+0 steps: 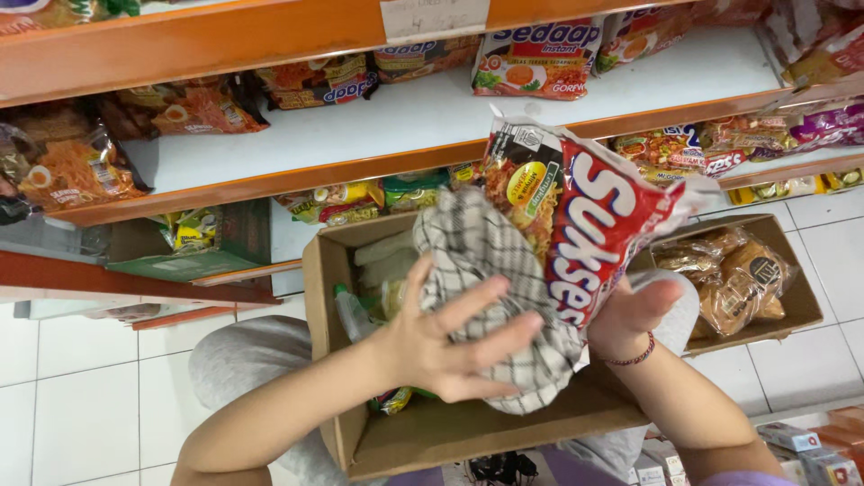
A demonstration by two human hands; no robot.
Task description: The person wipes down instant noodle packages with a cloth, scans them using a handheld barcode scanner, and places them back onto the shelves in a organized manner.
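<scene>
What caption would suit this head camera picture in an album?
Left hand presses a checked cloth against a red noodle packet held by the right hand, above an open cardboard box.

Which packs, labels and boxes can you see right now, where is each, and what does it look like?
Noodle pack: right hand, red and white pouch.
Checked cloth: under left hand, white and black, against the pack.
Open box: on the lap, brown cardboard.
Second box: floor at right, brown packets inside.
Shelf packs: orange shelves, red, orange, green.
Paper label: top shelf edge, white.
</scene>
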